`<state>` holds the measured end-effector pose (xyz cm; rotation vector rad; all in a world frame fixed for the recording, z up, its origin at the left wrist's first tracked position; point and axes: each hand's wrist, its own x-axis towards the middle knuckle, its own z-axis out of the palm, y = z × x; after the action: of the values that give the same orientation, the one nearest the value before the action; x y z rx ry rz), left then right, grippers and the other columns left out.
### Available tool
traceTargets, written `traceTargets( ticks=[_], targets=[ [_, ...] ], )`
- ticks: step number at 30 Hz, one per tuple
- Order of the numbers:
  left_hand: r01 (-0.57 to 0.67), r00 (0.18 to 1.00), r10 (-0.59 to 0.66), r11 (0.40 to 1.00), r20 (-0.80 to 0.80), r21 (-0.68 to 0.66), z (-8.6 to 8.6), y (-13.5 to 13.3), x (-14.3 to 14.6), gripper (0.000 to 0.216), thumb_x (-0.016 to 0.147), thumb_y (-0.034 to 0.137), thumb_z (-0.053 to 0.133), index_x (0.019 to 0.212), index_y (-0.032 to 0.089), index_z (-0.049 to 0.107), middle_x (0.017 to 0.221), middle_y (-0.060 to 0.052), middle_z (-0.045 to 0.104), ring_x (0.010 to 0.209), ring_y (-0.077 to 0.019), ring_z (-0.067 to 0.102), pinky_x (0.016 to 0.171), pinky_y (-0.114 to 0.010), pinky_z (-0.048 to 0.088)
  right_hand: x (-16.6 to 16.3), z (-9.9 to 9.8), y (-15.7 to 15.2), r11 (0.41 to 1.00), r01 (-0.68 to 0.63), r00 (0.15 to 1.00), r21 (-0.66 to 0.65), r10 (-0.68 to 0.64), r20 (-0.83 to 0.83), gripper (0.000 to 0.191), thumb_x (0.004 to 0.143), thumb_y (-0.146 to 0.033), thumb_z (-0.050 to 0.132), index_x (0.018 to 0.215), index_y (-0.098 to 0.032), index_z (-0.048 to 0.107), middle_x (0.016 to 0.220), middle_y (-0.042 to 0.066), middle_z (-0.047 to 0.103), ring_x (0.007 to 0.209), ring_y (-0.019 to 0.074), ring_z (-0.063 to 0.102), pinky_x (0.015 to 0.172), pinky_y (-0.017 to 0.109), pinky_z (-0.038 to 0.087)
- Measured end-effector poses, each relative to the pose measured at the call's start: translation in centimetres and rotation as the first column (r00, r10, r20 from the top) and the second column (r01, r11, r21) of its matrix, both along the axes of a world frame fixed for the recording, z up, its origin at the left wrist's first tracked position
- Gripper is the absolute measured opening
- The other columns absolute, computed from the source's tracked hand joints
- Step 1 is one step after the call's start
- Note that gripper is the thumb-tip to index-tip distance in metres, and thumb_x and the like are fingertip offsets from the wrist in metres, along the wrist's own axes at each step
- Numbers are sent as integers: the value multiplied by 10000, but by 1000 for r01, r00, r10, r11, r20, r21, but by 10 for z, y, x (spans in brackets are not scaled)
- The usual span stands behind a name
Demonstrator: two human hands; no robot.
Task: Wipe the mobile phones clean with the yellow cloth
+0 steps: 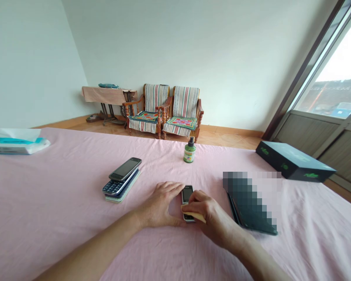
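Note:
A small bar-type mobile phone [187, 192] with a dark screen and silvery edge lies face up on the pink cloth. My left hand [163, 205] holds it from the left, with fingertips at its upper edge and the thumb near its lower end. In my right hand [209, 212] is a pale yellow flat strip [196, 216], pinched in the fingers and lying across the phone's keypad. Whether the strip is cloth or something stiffer I cannot tell. The keypad is partly hidden by it and my fingers.
Left of my hands sits a stack of phones [123, 177]. A green spray bottle [189, 151] stands ahead. On the right are a dark, partly pixelated flat stack [251, 214] and a black box [295, 160]. A tissue pack [20, 142] lies far left. Two chairs [171, 109] stand beyond.

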<state>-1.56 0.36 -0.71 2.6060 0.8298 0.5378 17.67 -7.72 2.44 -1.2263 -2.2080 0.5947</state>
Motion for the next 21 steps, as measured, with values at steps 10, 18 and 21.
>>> traceTargets(
  ticks=[10,18,21],
  targets=[
    [0,1000,0,1000,4,5,-3,1,-1,961,590,566,805,1391,207,412,1399,-119,480,1274,-337,419,1061,-468,314,1,-7,7,998,57,998,-4,-58,-32,314,846,6,511,822,-214,735,832,22,528,776,127,514,683,220,386],
    [18,1000,-18,1000,2,24,-2,2,-1,956,618,638,761,1394,200,414,1397,-130,484,1269,-337,431,1065,-478,316,10,10,-9,991,-63,997,-119,58,-43,328,739,51,571,804,-228,731,860,-1,561,772,105,561,677,192,401],
    [25,1000,-25,999,2,36,0,1,0,932,646,662,728,1386,184,423,1390,-141,490,1266,-339,433,1063,-484,314,18,14,-9,998,15,999,-60,-18,-48,360,732,67,529,827,-213,735,814,0,562,729,102,561,652,198,395]
  ],
)
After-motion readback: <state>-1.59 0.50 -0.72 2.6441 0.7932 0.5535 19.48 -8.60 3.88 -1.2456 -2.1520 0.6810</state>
